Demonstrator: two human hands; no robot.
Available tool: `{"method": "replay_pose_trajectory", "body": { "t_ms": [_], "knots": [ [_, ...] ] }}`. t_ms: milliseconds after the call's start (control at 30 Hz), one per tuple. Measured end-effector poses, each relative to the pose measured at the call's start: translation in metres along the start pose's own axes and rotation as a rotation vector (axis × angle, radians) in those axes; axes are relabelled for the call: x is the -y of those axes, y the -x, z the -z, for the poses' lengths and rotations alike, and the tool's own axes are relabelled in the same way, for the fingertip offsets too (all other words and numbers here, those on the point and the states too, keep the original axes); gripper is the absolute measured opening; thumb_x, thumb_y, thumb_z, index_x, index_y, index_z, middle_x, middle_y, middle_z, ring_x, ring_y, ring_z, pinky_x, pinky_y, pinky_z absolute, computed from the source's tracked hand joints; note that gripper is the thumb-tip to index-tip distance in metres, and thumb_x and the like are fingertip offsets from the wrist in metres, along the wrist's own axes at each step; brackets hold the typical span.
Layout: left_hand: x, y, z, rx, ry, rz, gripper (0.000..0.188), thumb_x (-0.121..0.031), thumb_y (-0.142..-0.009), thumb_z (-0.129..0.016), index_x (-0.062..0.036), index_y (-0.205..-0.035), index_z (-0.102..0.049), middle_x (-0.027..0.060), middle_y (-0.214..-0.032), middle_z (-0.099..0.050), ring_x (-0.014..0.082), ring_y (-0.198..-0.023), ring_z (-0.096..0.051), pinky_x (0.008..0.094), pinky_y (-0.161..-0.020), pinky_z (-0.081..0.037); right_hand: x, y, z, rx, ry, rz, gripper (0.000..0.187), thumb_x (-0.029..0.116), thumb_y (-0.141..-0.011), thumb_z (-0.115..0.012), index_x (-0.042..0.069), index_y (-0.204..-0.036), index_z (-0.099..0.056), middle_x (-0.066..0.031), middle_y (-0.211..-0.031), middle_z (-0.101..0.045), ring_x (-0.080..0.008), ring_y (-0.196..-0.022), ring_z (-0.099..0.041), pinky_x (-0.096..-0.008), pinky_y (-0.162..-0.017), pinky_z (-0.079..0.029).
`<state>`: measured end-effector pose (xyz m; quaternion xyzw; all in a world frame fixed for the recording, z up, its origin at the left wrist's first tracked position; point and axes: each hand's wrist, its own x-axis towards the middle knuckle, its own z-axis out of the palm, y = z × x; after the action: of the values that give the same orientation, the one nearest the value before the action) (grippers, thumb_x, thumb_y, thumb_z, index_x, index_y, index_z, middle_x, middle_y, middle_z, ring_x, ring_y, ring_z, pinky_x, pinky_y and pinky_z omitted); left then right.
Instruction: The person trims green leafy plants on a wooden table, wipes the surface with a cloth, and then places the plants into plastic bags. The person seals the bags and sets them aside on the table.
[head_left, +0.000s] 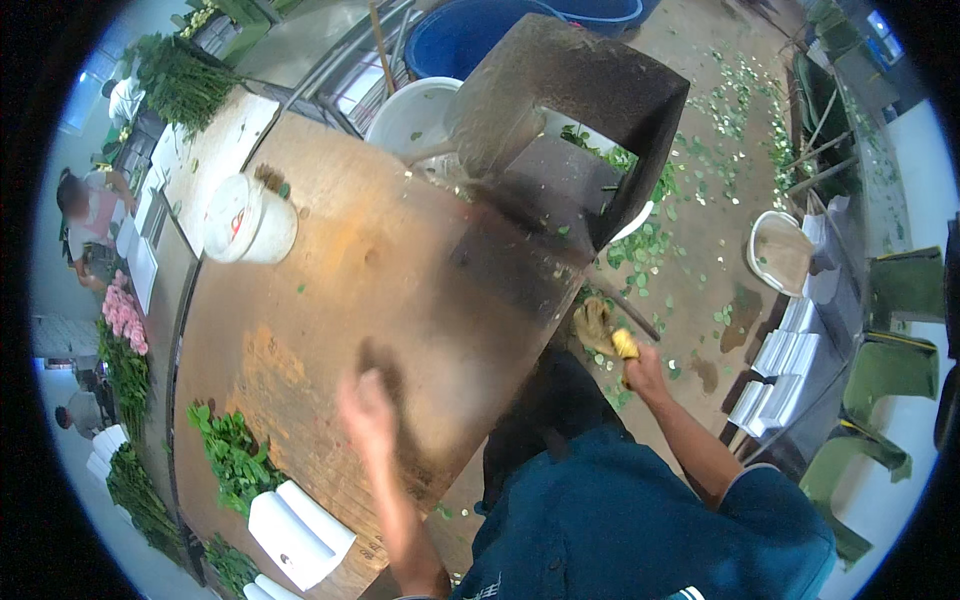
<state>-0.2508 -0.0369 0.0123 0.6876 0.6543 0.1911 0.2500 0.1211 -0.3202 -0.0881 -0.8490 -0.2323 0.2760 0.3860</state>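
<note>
One yellow-tan item (606, 333) in curled R hand (646, 370), off table's (320, 270) right edge, long axis up-left from grip. L hand (368, 410) farther, blurred over table; can't tell its grip.

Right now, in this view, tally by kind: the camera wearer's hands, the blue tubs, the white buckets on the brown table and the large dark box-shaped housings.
Hands (left hand, right hand): 2
Blue tubs: 2
White bucket: 1
Dark housing: 1
Total: 6
</note>
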Motion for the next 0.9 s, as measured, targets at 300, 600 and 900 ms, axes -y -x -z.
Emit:
{"method": "replay_pose_trajectory", "body": {
  "t_ms": [300, 600, 900],
  "knots": [
    [-0.200, 0.034, -0.249, 0.165, -0.020, -0.736, 0.063, -0.017, -0.095, -0.068, 0.0119, -0.144, -0.042, 0.0334, -0.154, -0.039, 0.0495, -0.145, -0.036, 0.0559, -0.121, -0.028, -0.024, -0.037, 0.061, 0.188, -0.125, -0.329, 0.049, -0.004, -0.079, -0.044, 0.001, -0.119, -0.072, -0.0158, -0.090, -0.074, -0.0235, -0.084, -0.070, -0.0363, -0.080, -0.054],
    [-0.299, -0.016, -0.130, 0.238, -0.030, -0.756, 0.015, -0.003, -0.091, -0.069, -0.0004, -0.105, -0.075, 0.0182, -0.098, -0.075, 0.0328, -0.089, -0.071, 0.0388, -0.080, -0.058, -0.030, -0.065, 0.075, 0.300, -0.225, -0.396, 0.042, -0.004, -0.082, -0.044, -0.001, -0.114, -0.072, -0.0117, -0.090, -0.074, -0.0195, -0.085, -0.066, -0.0336, -0.079, -0.052],
    [-0.337, -0.178, -0.079, 0.436, -0.122, -0.418, 0.020, 0.005, -0.093, -0.057, 0.0031, -0.108, -0.071, 0.0143, -0.105, -0.076, 0.0221, -0.100, -0.071, 0.0338, -0.091, -0.054, -0.035, -0.072, 0.078, 0.257, -0.294, -0.264, 0.037, -0.001, -0.084, -0.045, -0.003, -0.110, -0.071, -0.0086, -0.087, -0.070, -0.0167, -0.086, -0.063, -0.0323, -0.079, -0.051]
  ]
}}
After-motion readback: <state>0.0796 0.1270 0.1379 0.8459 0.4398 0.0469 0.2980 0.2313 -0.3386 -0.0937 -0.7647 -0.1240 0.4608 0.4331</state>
